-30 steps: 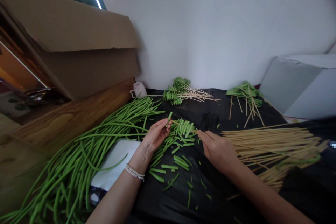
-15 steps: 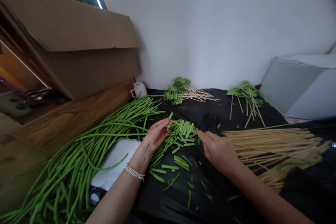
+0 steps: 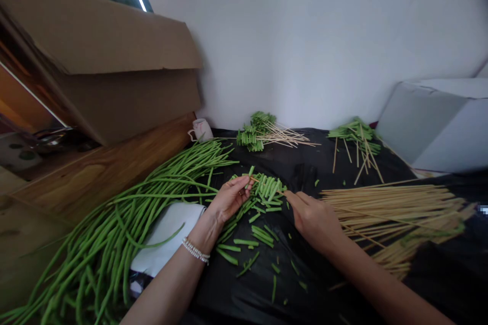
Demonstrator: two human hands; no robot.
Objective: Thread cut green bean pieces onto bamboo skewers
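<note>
Between my hands runs a thin wooden skewer with several cut green bean pieces threaded side by side along it. My left hand, a beaded bracelet at its wrist, pinches a single bean piece at the skewer's left end. On the right, my right hand is closed around the skewer's other end. Loose cut pieces lie below on the black plastic sheet. Long uncut beans spread to the left of my left hand.
Bare skewers lie in a pile at right. Filled skewers form one bundle at the back and another at back right. A mug, a cardboard box and a white box stand around the edges.
My left hand has shifted slightly right, bringing the pinched bean piece closer to the threaded ones on the skewer. My right hand keeps its grip and has barely moved.
</note>
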